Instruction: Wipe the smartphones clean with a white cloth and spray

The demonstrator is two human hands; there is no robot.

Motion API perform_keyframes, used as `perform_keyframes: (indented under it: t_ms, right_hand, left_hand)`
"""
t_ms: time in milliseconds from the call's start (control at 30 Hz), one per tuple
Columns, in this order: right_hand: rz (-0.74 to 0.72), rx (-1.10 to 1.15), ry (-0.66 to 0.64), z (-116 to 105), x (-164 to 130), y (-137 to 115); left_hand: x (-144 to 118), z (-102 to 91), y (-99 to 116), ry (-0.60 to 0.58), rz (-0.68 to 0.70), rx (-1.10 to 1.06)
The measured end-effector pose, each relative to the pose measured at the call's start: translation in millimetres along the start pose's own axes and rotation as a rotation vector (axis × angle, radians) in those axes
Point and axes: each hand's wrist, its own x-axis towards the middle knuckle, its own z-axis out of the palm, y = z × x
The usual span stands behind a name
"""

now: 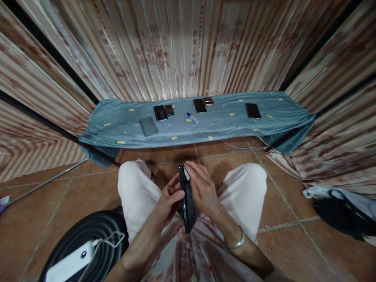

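Observation:
Above my lap, my left hand (170,197) grips a dark smartphone (190,207) with a blue-green edge; the thumb presses on that edge. The phone stands tilted on its side, its dark face turned toward the right. My right hand (202,184) presses a small white cloth or pad (186,172) against the phone's upper end, fingers close together. Most of the white piece is covered by the fingers. On the blue-draped bench ahead lies a clear bottle (194,118) with a blue cap.
Several dark phone-like items, including one at the right (253,111), lie on the blue cloth (223,127). A white power bank (70,262) with a cable rests on a black round stool (108,223) at lower left. Dark poles and striped curtains (164,47) enclose the space.

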Motion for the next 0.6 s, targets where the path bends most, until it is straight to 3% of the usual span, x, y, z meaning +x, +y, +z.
perform_keyframes:
  t_ms: [267, 600]
  right_hand:
    - [-0.057, 0.042, -0.045, 1.8, -9.2, -6.6]
    - [0.049, 0.216, -0.157, -11.9, -25.9, -19.2]
  left_hand:
    - [5.9, -0.2, -1.7, 0.057, 0.040, -0.009]
    - [16.1, -8.4, 7.8, 0.148, 0.075, 0.047]
